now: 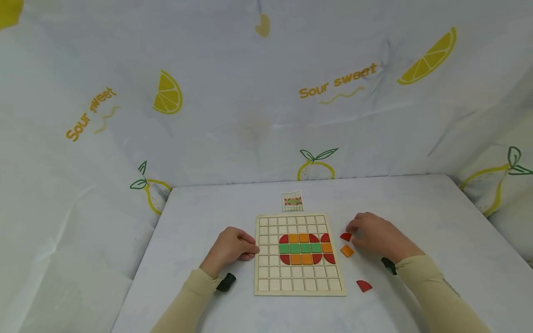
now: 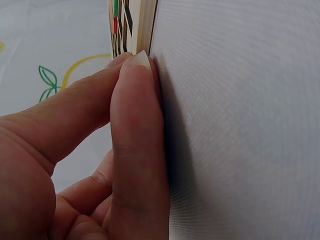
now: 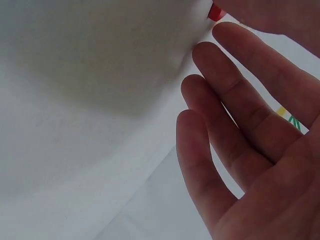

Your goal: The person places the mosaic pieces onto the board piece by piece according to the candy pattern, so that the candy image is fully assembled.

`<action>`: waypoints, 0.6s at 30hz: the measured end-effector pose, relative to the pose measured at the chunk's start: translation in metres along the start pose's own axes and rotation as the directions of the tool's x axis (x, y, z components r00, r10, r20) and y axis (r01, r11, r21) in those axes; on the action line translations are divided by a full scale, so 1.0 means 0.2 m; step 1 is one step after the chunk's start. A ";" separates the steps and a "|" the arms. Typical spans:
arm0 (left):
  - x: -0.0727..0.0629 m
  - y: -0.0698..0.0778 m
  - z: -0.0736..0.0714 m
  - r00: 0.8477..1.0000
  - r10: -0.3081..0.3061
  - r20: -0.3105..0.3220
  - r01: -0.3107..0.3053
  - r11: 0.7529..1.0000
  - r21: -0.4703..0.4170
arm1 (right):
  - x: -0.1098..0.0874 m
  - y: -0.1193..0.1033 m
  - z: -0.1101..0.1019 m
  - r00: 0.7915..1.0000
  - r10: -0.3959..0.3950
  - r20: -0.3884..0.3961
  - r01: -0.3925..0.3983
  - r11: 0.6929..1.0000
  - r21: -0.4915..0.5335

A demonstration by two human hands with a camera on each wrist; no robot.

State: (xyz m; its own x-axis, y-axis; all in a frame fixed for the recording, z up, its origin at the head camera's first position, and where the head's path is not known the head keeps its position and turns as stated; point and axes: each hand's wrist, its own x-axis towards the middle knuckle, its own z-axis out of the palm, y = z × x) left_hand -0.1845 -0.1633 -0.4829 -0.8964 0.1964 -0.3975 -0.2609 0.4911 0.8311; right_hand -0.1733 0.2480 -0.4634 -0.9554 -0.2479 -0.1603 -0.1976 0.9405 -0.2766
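A wooden grid board [image 1: 266, 280] lies on the table with red quarter-circle tiles and orange and green square tiles in its right and middle cells. My left hand [image 1: 234, 249] pinches the board's left edge; the left wrist view has the thumb [image 2: 137, 130] and forefinger meeting at that edge. To the right of the board, my right hand [image 1: 376, 236] hovers low with its fingers [image 3: 235, 90] loosely bent and apart. Its fingertips are right at a loose red quarter-circle tile [image 1: 345, 237], seen in the right wrist view beside the thumb. An orange square tile [image 1: 347, 251] lies just below that.
Another red quarter-circle tile [image 1: 364, 286] lies nearer to me, right of the board. Behind the board is a small pattern card [image 1: 292, 208] showing a coloured grid. A white cloth wall [image 1: 241, 92] with lemon prints rises at the table's back edge.
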 end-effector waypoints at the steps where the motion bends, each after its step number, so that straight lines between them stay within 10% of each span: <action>1: 0.00 0.00 0.00 1.000 0.000 0.000 0.000 1.000 0.000 | 0.00 0.00 0.00 1.000 -0.011 -0.002 0.011 1.000 0.004; 18: -0.01 0.00 0.00 1.000 0.007 -0.005 -0.007 1.000 -0.006 | 0.04 -0.05 0.00 0.999 -0.050 -0.005 0.050 0.997 0.062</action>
State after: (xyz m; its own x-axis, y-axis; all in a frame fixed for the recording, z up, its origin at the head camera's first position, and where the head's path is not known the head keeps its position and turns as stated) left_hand -0.1827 -0.1638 -0.4825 -0.9000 0.1952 -0.3898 -0.2571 0.4845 0.8362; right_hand -0.1780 0.2372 -0.4625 -0.9455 -0.2933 -0.1415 -0.2312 0.9105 -0.3428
